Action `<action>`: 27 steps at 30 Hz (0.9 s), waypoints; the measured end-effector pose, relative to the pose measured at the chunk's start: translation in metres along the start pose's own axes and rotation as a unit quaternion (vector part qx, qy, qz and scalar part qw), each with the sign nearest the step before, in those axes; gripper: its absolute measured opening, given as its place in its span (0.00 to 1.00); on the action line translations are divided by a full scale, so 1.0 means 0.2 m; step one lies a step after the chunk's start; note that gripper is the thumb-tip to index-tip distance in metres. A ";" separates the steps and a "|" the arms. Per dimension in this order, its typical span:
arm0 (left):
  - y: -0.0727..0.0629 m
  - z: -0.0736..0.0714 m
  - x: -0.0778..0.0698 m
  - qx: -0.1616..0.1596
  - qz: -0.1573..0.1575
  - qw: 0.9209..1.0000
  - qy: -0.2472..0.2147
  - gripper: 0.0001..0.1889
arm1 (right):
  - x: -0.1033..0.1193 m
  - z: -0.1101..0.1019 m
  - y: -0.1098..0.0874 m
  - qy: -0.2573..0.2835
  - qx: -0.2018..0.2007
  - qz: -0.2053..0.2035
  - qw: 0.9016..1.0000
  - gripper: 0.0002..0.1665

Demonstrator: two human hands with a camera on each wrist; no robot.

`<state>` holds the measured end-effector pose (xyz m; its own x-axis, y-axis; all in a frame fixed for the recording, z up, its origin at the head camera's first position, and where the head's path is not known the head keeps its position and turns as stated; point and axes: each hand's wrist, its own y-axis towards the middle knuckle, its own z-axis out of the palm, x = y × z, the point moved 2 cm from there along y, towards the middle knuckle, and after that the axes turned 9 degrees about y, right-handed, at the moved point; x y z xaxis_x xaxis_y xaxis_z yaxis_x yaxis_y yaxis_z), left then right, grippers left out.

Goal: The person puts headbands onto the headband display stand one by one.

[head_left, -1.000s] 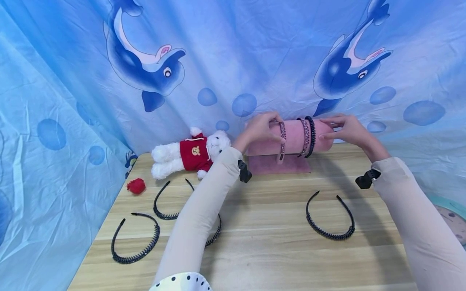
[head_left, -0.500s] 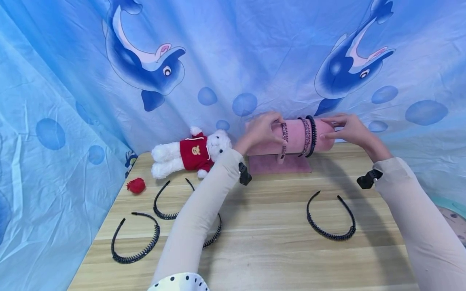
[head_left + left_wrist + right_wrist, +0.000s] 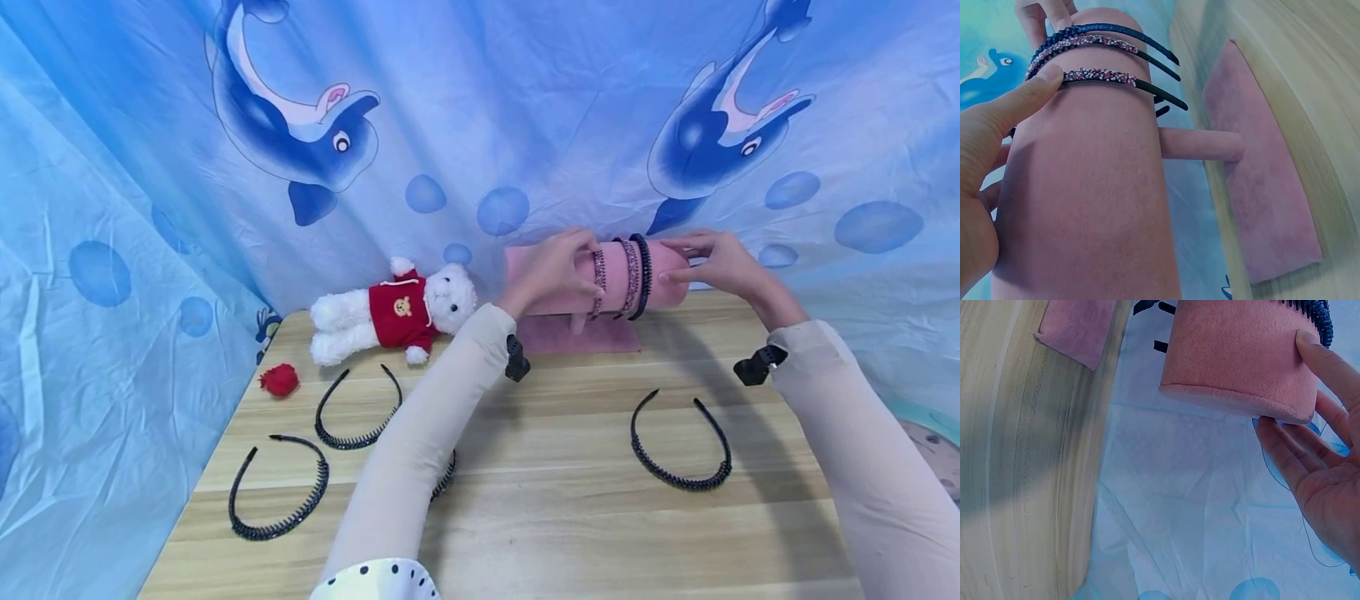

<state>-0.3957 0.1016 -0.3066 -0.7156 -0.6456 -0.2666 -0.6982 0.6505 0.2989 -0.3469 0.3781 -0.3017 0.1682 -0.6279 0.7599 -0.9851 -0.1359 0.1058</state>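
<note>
In the head view we saw, nearest to us, two beige fabric sleeves (image 3: 405, 450) over a pale wood-grain table (image 3: 585, 517). On it lay a black toothed headband (image 3: 258, 533) at left, a partly hidden black headband (image 3: 444, 482) beside the left sleeve, a beaded black headband (image 3: 693, 485) at right and, farther back, an upper-left black headband (image 3: 348, 443). Past these we found a tufted red ball (image 3: 279, 381) and a white plush bear (image 3: 397, 312) in a red sweater.

Beyond, the left hand (image 3: 551, 271) pinched a pink-studded black headband (image 3: 1100, 75) with its thumb; we could not tell how its hidden fingers lay. That band arched over a pink velvety cylinder (image 3: 1091, 187), near a second studded headband (image 3: 1107, 41) and a dark blue headband (image 3: 1107, 27). The right hand (image 3: 723, 267) gripped the cylinder's end, thumb apart from fingers. Behind hung a blue dolphin-print curtain (image 3: 480, 100).
</note>
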 end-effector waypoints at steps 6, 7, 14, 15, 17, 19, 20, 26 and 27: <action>0.02 0.01 -0.01 0.009 -0.008 1.000 0.008 0.36 | 0.00 0.00 0.00 0.000 -0.001 -0.001 1.000 0.42; 0.02 0.01 -0.02 0.009 -0.011 1.000 0.006 0.36 | 0.00 0.00 0.00 0.000 -0.001 0.000 1.000 0.42; 0.04 0.01 -0.04 0.007 -0.031 0.999 -0.026 0.37 | -0.01 0.00 0.00 -0.008 -0.006 -0.003 1.000 0.42; 0.04 0.01 -0.04 0.007 -0.034 0.999 -0.029 0.37 | -0.01 0.00 0.01 -0.008 -0.006 -0.003 1.000 0.42; 0.04 0.02 -0.05 0.007 -0.041 0.999 -0.031 0.38 | -0.01 0.00 0.01 -0.007 -0.006 -0.004 1.000 0.42; 0.05 0.02 -0.05 0.006 -0.046 0.998 -0.035 0.39 | 0.00 0.00 0.01 -0.006 -0.006 -0.005 1.000 0.42; 0.05 0.02 -0.05 0.006 -0.049 0.998 -0.037 0.39 | 0.00 0.00 0.01 -0.005 -0.005 -0.006 1.000 0.42; 0.06 0.04 -0.07 0.010 -0.064 0.997 -0.037 0.40 | 0.00 0.01 0.00 -0.002 -0.003 -0.006 1.000 0.42; 0.06 0.05 -0.07 0.009 -0.066 0.997 -0.038 0.41 | 0.00 0.01 0.00 -0.002 -0.003 -0.005 1.000 0.42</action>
<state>-0.3941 0.1223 -0.3077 -0.6166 -0.6939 -0.3718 -0.7860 0.5697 0.2402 -0.3465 0.3772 -0.3022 0.1782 -0.6290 0.7567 -0.9835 -0.1369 0.1178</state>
